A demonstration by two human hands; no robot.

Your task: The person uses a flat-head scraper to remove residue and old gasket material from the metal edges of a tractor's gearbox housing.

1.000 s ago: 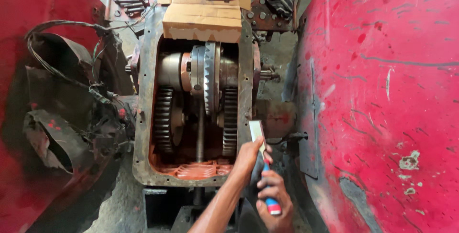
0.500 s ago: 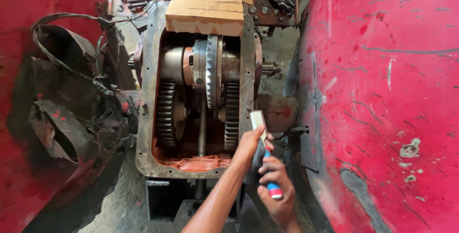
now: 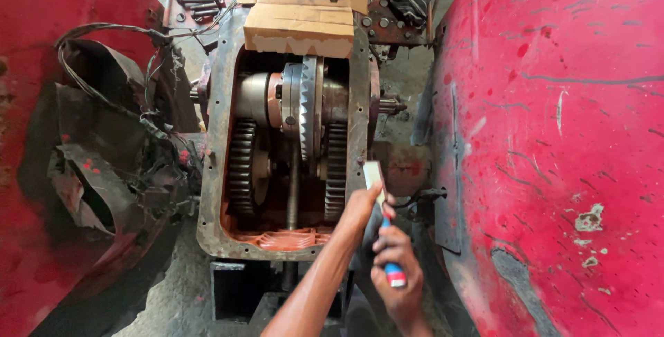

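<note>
Scraper (image 3: pixel 374 176) on gearbox housing rim (image 3: pixel 359 102), both hands on it.
Right hand (image 3: pixel 395 268) fingers wrapped round blue-red handle; left hand (image 3: pixel 361 207) fingers pinch the shank nr blade (thin, stiff, light steel; prob. greasy).

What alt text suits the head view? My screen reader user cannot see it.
Two hands, left hand and right hand, hold a scraper with a blue and red handle against the right rim of an open gearbox housing showing large gears, between red fenders.

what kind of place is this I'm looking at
Probably a vehicle repair workshop: an opened gear housing with bare gears, red fenders on both sides, and loose bolts nearby.
</note>
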